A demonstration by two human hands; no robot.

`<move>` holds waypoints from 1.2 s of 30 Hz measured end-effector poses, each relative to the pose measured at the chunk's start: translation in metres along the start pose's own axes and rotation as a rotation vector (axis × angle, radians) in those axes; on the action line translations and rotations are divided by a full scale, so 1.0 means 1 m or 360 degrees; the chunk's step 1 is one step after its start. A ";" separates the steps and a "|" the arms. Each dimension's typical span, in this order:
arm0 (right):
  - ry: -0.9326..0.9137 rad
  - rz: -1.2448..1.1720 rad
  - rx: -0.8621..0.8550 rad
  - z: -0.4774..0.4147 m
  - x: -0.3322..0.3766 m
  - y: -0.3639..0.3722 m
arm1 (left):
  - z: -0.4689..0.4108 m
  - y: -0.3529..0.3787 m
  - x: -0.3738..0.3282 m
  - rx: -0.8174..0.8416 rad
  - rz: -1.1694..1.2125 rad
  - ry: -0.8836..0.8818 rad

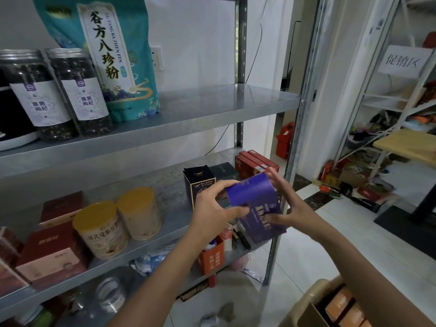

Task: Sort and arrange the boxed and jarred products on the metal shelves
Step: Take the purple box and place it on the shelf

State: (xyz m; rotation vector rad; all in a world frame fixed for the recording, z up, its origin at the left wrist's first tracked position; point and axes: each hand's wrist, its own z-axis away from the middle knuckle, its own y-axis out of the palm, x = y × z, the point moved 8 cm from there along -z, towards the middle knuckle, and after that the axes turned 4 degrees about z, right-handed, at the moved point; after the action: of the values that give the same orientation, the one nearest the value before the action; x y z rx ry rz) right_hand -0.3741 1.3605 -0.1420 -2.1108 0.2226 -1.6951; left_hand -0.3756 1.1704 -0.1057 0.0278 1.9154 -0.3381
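Metal shelves (pixel 212 107): judged partly stocked, with a teal pouch (pixel 113 55) and two dark jars (pixel 40 95) stood on the upper level, and red boxes (pixel 52 253), yellow-lidded canisters (pixel 101 232) and dark boxes (pixel 198 182) ranged along the middle level. A carton (pixel 313 303) of orange boxes (pixel 342 305), near right, is not yet shelved. Purple box (pixel 254 204): held tilted at the near right edge of the middle level, not set down, clasped by curled fingers of the left hand (pixel 212 211) on its left side and pinched between thumb and straighter fingers of the right hand (pixel 290 206).
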 end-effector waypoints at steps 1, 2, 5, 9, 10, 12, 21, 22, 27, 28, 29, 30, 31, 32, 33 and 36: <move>0.0051 -0.0045 0.0032 0.000 0.000 -0.002 | -0.001 0.001 0.004 -0.0001 0.0092 -0.0088; 0.0102 -0.0096 0.0030 0.001 -0.002 -0.004 | -0.002 0.001 0.008 -0.0022 0.0186 -0.0158; 0.0314 -0.0233 -0.0091 0.002 -0.013 -0.005 | 0.000 0.002 0.024 -0.0139 0.0448 -0.0382; 0.0621 -0.0451 -0.0202 0.001 -0.032 0.006 | 0.016 0.028 0.049 -0.0072 0.0643 -0.0793; 0.0697 -0.0495 -0.0273 0.001 -0.037 0.006 | 0.025 0.039 0.054 0.0000 0.0680 -0.0919; 0.0825 -0.0542 -0.0436 0.002 -0.050 0.005 | 0.044 0.063 0.062 0.0151 0.0820 -0.1120; 0.0847 -0.0353 -0.0506 0.012 -0.074 0.017 | 0.063 0.071 0.089 0.0028 0.1038 -0.1574; 0.0684 -0.0159 -0.0540 0.012 -0.070 0.011 | 0.065 0.070 0.089 0.0024 0.1095 -0.1628; -0.0087 0.1052 -0.0291 0.017 -0.050 0.010 | 0.067 0.071 0.086 0.0241 0.1250 -0.1769; -0.0175 0.1112 -0.0260 0.018 -0.049 0.011 | 0.068 0.073 0.085 0.0284 0.1271 -0.1773; -0.0246 0.1101 -0.0258 0.019 -0.049 0.010 | 0.069 0.074 0.085 0.0309 0.1274 -0.1762; -0.0290 0.1045 -0.0266 0.020 -0.048 0.007 | 0.070 0.074 0.085 0.0341 0.1249 -0.1731; -0.0308 0.0984 -0.0264 0.021 -0.048 0.004 | 0.070 0.074 0.085 0.0384 0.1193 -0.1690; -0.0310 0.0953 -0.0253 0.022 -0.050 0.001 | 0.069 0.074 0.085 0.0422 0.1104 -0.1638; -0.0309 0.0941 -0.0239 0.024 -0.052 -0.001 | 0.066 0.072 0.087 0.0431 0.0966 -0.1574; -0.0092 0.0816 -0.0157 0.029 -0.069 -0.001 | 0.048 0.057 0.078 0.0302 0.0369 -0.1246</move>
State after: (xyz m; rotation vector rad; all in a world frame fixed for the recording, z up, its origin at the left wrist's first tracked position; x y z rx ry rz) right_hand -0.3629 1.3936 -0.2079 -1.9440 0.7702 -1.3384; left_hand -0.3498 1.2018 -0.2053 0.2108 1.0884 -0.3117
